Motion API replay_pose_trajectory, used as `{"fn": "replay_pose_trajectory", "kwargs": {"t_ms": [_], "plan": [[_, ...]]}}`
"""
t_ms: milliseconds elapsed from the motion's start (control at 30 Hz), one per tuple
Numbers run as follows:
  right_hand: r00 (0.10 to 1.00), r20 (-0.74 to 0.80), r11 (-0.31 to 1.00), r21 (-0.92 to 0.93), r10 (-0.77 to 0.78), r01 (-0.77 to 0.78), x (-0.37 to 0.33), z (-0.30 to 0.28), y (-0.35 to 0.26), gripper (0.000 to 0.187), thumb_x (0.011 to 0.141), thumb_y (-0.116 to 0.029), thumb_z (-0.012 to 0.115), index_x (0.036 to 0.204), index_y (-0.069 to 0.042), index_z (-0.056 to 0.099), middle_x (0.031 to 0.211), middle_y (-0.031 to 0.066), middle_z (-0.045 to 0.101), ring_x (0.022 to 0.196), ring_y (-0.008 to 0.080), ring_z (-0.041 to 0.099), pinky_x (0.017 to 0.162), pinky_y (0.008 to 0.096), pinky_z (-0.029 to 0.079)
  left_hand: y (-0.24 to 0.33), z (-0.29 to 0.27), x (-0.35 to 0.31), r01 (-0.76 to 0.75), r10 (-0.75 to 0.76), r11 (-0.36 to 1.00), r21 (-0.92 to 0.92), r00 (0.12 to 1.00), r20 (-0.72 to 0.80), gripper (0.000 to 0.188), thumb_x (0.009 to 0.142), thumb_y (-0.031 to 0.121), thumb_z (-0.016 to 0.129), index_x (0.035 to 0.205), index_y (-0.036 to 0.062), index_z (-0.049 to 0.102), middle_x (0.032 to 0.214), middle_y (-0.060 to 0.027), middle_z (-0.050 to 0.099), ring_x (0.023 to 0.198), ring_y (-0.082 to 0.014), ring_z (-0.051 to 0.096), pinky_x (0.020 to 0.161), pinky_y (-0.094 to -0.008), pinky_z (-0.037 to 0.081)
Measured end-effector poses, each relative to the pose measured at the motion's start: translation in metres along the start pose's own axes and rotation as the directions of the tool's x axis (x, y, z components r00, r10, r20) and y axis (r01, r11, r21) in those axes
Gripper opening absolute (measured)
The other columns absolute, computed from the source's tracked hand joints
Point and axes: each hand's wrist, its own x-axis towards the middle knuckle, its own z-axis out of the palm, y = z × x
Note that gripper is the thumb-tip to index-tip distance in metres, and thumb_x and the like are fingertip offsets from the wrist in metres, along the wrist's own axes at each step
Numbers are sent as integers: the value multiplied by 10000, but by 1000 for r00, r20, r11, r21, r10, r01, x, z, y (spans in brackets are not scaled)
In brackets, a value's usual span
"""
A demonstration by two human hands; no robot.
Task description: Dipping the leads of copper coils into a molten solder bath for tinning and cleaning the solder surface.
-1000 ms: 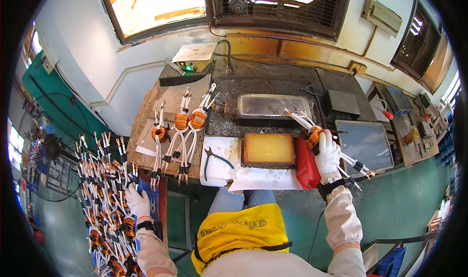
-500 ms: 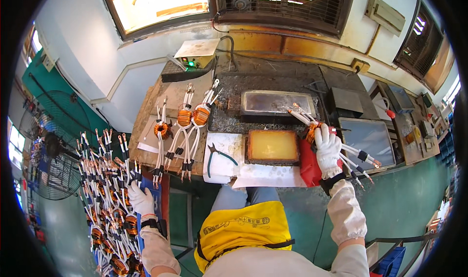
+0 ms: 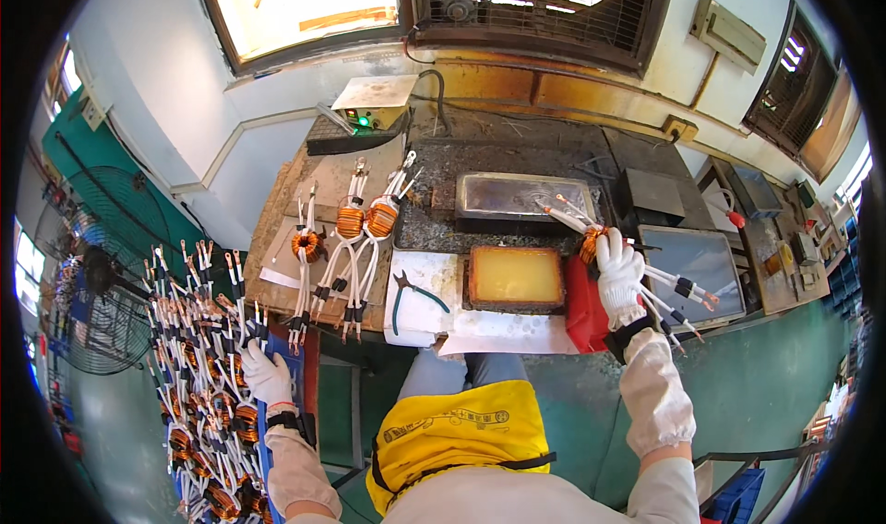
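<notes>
My right hand [image 3: 618, 270], in a white glove, is closed on a copper-wound ring coil [image 3: 592, 244] with white leads. The leads on its left reach over the silvery surface of a rectangular solder pot [image 3: 480, 192]; whether their tips touch it I cannot tell. Its other leads, with black sleeves and copper lugs, hang to the right of my wrist. My left hand [image 3: 266, 376], also gloved, rests at the edge of a big pile of similar coils [image 3: 208, 386], fingers extended, holding nothing visible.
A tray of yellowish material [image 3: 515, 276] sits in front of the pot, beside a red container [image 3: 583, 312]. Pliers [image 3: 417, 293] lie on white paper [image 3: 434, 326]. Three coils [image 3: 349, 221] lie on the bench's left, below a control box [image 3: 374, 104]. A grey tray [image 3: 692, 270] stands right.
My right hand and its coil have shifted slightly up and to the left, bringing the lead tips a little further over the solder pot. My left hand is nearly still.
</notes>
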Motion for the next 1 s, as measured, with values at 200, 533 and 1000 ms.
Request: {"fn": "replay_pose_trajectory", "kwargs": {"t_ms": [200,533,1000], "plan": [[995,101,999,-28,-25,28,6,-3,0,321,806,-151,539,1127,-152,532,1169,47,517,780,208,554,642,345,439,0,3,-1,-28,29,999,20,999,-38,646,743,246,669,1304,87,392,1128,-141,520,973,-323,543,763,-416,488],[988,31,988,-5,-154,154,10,-12,8,295,794,-160,556,1088,-154,529,1153,43,509,804,206,576,648,344,458,3,1,0,-4,7,998,57,999,-44,657,730,248,688,1300,99,396,1152,-128,518,964,-303,548,757,-403,486],[964,237,937,349,-117,27,37,-35,16,535,599,-178,742,1069,-101,498,1042,92,517,717,302,629,603,429,509,4,0,-1,23,-22,997,71,1000,-14,644,733,254,685,1291,102,403,1147,-126,522,964,-303,549,759,-405,483]]}}
